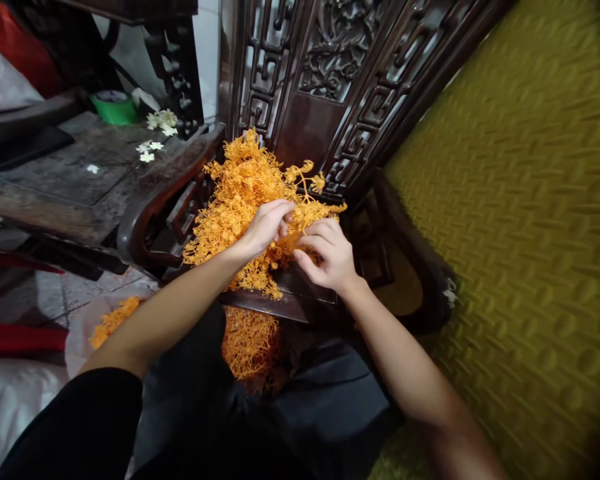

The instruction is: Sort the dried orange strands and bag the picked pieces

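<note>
A big heap of orange, branched plastic-looking sprigs [243, 193] lies on the seat of a dark carved wooden chair [313, 130]. At its right side my left hand [270, 227] has its fingers curled down on an orange sprig [310, 212], whose stems stick up behind the fingers. My right hand [329, 253] faces it from the right, fingers bent and thumb below, gripping the near side of the same sprig. The fingertips of both hands are partly hidden by the orange strands.
More orange sprigs [250, 343] sit below the seat's front edge, between my legs. A whitish bag [80, 333] with orange pieces stands on the floor at left. On the wooden surface at left lie a green tape roll [114, 107] and pale small flowers [147, 152]. A yellow textured surface [520, 200] rises at right.
</note>
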The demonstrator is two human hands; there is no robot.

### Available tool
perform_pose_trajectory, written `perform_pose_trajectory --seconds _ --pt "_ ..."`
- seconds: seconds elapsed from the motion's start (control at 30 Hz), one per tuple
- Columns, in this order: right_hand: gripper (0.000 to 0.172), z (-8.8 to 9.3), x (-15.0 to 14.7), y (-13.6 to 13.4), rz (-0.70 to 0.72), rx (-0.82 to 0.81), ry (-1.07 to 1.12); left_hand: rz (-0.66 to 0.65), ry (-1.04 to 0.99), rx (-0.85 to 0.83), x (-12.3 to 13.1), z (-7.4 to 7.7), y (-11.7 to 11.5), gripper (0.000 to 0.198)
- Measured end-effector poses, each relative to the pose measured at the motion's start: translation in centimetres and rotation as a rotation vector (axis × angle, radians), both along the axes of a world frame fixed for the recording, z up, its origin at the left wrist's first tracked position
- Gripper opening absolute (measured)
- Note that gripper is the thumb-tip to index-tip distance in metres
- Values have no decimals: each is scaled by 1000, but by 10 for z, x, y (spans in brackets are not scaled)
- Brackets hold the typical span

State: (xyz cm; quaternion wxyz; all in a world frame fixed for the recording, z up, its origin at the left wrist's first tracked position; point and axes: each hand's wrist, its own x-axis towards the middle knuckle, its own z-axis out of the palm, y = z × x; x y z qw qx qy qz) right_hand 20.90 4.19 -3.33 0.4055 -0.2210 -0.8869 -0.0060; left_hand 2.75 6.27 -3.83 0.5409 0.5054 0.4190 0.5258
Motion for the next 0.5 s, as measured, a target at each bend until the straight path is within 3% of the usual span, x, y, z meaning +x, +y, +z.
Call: perform_pose_trajectory --seconds 0.1,0.2,0.33,0.4,0.5 --pt "15 -6 -5 -5 70 -9 -89 -62 26 83 2 1 -1 30" --pt "27 -3 -3 -10 56 29 -89 30 35 193 5 -3 2 30" --pt "23 23 5 -13 -257 13 294 212 -30 350 6 1 0 26" --pt "21 41 3 -15 -356 -86 378 242 37 409 8 7 -7 22" --pt "31 58 -9 -17 -237 -339 273 198 224 433 13 13 -21 21"
